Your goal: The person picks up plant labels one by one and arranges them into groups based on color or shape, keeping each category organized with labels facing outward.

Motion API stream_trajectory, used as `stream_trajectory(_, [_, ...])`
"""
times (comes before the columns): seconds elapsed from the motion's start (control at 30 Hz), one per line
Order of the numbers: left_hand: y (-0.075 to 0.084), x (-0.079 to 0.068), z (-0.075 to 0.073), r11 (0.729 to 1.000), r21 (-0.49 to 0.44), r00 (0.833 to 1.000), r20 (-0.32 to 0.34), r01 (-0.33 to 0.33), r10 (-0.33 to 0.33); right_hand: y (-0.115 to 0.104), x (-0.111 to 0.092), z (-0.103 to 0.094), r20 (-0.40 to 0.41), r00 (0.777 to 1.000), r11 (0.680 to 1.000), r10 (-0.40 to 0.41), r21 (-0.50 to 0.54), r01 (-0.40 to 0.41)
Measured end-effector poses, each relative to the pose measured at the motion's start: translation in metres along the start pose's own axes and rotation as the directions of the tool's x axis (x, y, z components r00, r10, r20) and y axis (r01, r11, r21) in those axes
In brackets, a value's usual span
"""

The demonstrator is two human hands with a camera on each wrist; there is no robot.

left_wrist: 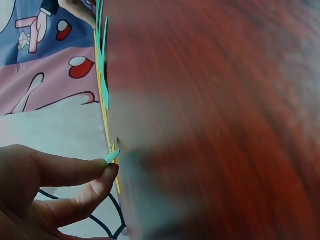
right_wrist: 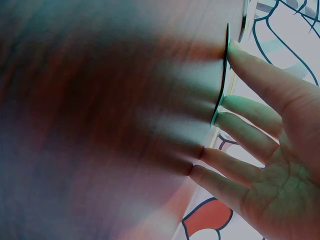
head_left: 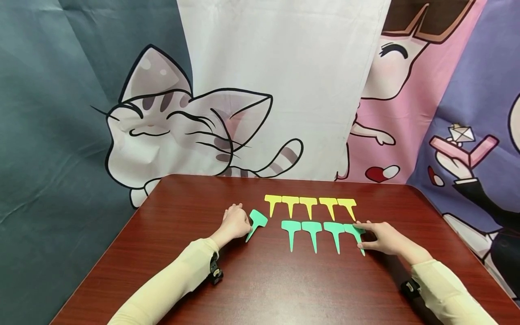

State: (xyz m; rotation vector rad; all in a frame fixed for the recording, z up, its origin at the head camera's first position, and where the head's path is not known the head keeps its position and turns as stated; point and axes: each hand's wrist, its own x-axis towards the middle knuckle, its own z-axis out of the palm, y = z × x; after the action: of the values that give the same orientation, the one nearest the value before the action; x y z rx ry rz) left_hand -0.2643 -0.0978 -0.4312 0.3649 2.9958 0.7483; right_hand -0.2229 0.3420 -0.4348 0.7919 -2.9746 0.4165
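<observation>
Between thumb and forefinger, my left hand (head_left: 235, 222) pinches a green T-shaped plant label (head_left: 258, 218) by its stem. That label is tilted, left of the green row, and shows nearly edge-on in the left wrist view. My right hand (head_left: 383, 239) touches the rightmost green plant label (head_left: 351, 229) of the row, its fingers spread and mostly straight. In the right wrist view the thumb and two fingers meet this thin label (right_wrist: 220, 95), while the other fingertips rest on the tabletop. More green labels (head_left: 312, 228) lie between the hands, stems toward me.
Behind the green labels, several yellow T-shaped plant labels (head_left: 308, 201) lie in a row on the brown wooden table (head_left: 268, 289). A cloth backdrop (head_left: 284, 67) with cartoon figures hangs along the table's far edge.
</observation>
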Motion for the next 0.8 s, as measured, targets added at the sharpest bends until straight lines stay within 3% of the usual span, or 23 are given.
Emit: stream_trajectory(0.8, [0.027, -0.001, 0.014, 1.000, 0.015, 0.998, 0.055, 0.010, -0.011, 0.001, 0.000, 0.000, 0.000, 1.000, 1.000, 0.007, 0.002, -0.007])
